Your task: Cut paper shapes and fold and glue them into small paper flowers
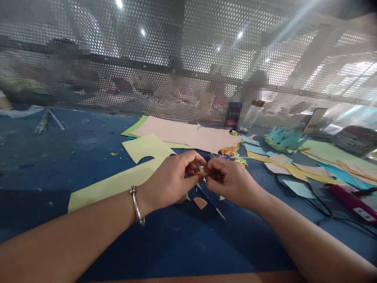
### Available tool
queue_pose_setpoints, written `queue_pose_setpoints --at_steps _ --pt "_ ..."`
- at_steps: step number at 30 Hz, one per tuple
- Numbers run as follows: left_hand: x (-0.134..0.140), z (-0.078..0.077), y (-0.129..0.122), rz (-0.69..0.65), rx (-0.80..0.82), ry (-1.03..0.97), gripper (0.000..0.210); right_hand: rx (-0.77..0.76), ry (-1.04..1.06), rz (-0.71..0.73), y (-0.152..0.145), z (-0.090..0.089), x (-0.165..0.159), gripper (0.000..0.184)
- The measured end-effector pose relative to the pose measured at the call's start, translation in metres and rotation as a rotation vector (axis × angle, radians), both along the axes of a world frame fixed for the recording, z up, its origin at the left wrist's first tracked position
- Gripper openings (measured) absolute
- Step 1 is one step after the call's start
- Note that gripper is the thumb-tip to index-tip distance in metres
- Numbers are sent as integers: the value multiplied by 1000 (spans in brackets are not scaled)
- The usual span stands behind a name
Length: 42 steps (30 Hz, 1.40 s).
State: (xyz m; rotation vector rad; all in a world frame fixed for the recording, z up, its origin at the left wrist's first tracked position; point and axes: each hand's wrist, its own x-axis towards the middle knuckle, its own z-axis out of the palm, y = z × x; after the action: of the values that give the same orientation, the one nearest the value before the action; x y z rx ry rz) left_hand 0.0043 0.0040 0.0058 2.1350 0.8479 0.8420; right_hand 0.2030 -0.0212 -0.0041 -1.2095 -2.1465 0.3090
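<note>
My left hand point(176, 175), with a silver bangle point(137, 206) at its wrist, pinches a small yellowish piece of paper point(201, 173) between thumb and fingers. Close against it, my right hand point(231, 179) is closed, its fingertips meeting the same small piece. Below the hands a thin blue-handled tool point(210, 199) with a pale tip lies on the blue table point(176, 243). Next to it is a small peach paper scrap point(200, 203). A cut sheet of pale yellow-green paper point(118, 184) extends under my left hand and forearm.
A large pale pink sheet point(182, 131) lies behind the hands. To the right are coloured paper strips point(306, 173), a folded teal-and-green paper flower point(284, 139), and a magenta power strip point(353, 202) with black cables. A clear bottle point(251, 117) stands before the perforated metal screen point(147, 74).
</note>
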Motion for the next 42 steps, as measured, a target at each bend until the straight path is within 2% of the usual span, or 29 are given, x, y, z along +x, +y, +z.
queue_pose_setpoints --at_steps 4,8,11,15,20,23,25,28,32,42 --pt "-3 -3 4 40 -138 -26 14 4 10 -42 1 2 6 8" --pt "-2 -3 9 122 -451 -308 12 126 9 -102 2 3 10 6" --pt "0 -2 11 192 -684 -457 15 209 -43 -27 0 2 6 4" --pt "2 -2 9 175 -807 -540 17 271 -138 69 -4 0 -1 15" --pt "4 -2 4 148 -872 -567 15 359 -207 74 -4 -2 -2 14" --pt "4 -3 2 136 -906 -574 8 386 -188 69 -4 -2 -2 12" --pt "4 -3 2 107 -917 -567 12 385 -145 76 -4 -2 -2 9" --pt "5 -1 0 62 -874 -534 15 357 -58 64 -4 -3 -3 7" --pt "7 3 -4 92 -814 -479 14 295 34 34 -1 -5 -2 8" --pt "8 0 -7 71 -712 -465 16 273 93 -3 -1 -2 -2 5"
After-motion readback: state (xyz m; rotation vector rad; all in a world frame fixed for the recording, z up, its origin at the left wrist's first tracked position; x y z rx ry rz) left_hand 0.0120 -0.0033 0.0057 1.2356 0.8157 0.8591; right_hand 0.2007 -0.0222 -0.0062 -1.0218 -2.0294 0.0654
